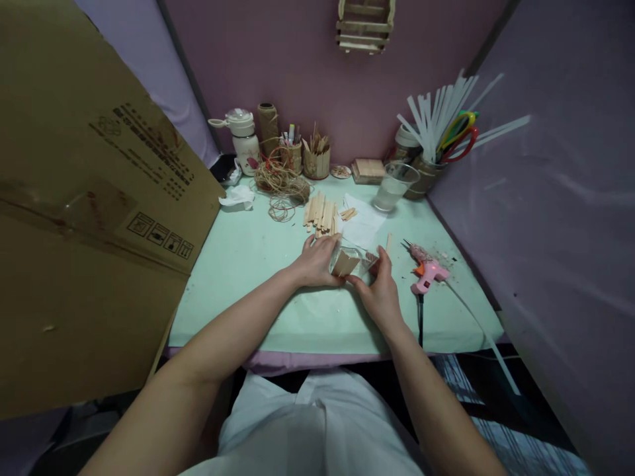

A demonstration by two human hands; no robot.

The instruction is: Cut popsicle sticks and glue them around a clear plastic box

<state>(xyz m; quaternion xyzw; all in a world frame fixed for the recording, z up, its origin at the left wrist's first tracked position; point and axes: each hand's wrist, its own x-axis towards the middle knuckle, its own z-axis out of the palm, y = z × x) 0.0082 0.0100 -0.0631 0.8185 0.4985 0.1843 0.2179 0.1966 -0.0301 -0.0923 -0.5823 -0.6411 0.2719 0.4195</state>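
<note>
Left of the pink hot-glue gun [429, 275], a clear container [351, 260] is held between curled fingers of the left hand [318, 262] and right hand [380, 291]; positioning seems in hand, calling for a steady grip.

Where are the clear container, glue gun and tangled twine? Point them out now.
Clear container [350, 262], head view: middle of its visible side.
Glue gun [433, 272], head view: pink body.
Tangled twine [278, 181], head view: middle of the tangle.

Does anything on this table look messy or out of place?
Small dark and pale crumbs lie scattered beside the pink pistol-shaped glue gun at right, and loose brown twine sprawls in tangled loops at back left. Both look untidy.
</note>
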